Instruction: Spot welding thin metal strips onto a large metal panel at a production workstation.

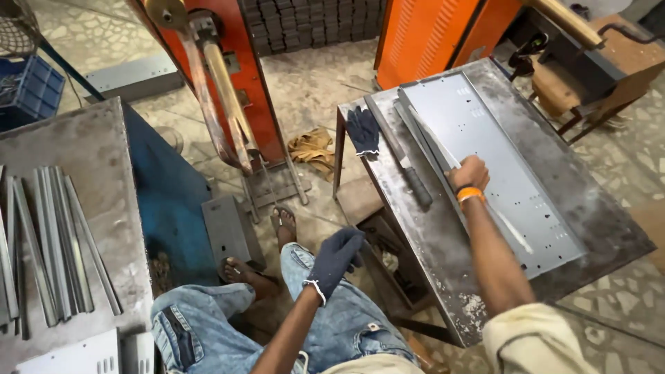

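So the right hand (470,173) is bare, with an orange band at the wrist, and it's resting on a long thin metal strip (478,194) that lies along the left edge of a grey perforated sheet-metal panel (499,166); fingers are curled down over the strip, pressed together, looks like they're gripping it; the panel lies flat on the worn steel desk (596,201) on the right, running from near to far; just left of the hand there's a tool with a dark handle (415,183) lying on the desk, and a dark glove (363,131) sits at the far left corner; the left hand (336,260) wears a dark glove and hangs over the person's knee in blue jeans, holding nothing, fingers loosely curled; on the left, another desk (90,173) carries a bunch of grey metal strips (52,249); a red machine (235,76) stands far, in the middle.
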